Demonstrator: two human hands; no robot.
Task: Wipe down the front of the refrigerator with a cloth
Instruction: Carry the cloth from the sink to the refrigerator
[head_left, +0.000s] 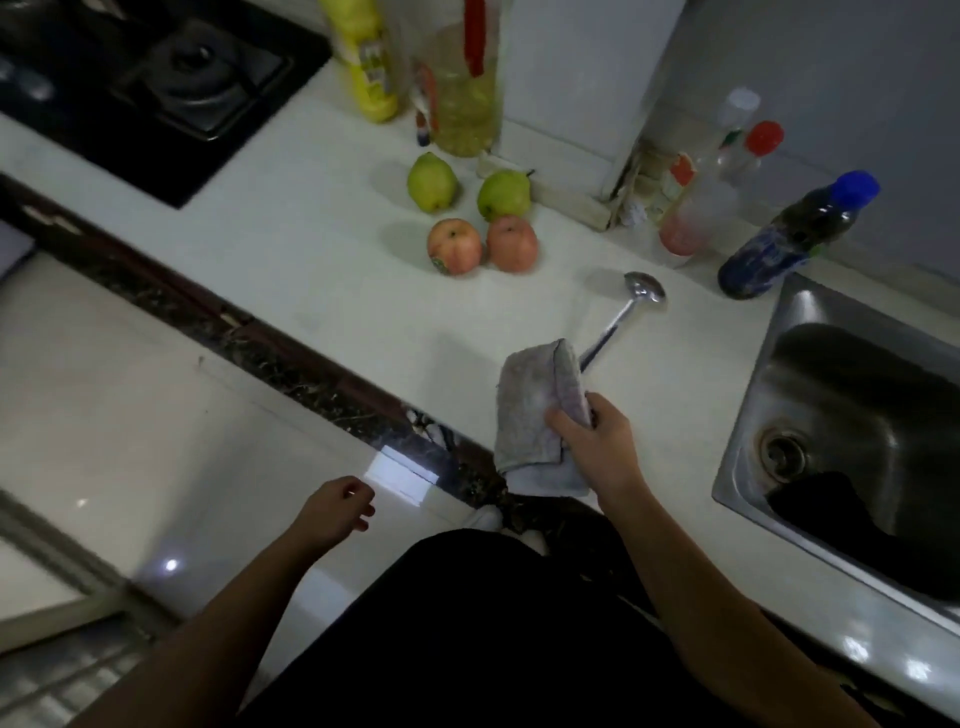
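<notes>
Right hand (597, 441) pinching grey cloth (535, 421) at one edge, rest hanging loose over the countertop (311, 291) front; left hand (337, 506) empty, fingers loosely curled, off the counter over the floor; refrigerator not in view. Risks, judged: dangling cloth just beside ladle (623, 312) handle, could snag and drag it on lift-off; thin edge pinch could slip mid-carry; apples (480, 244) and pears (467, 187) well clear.
</notes>
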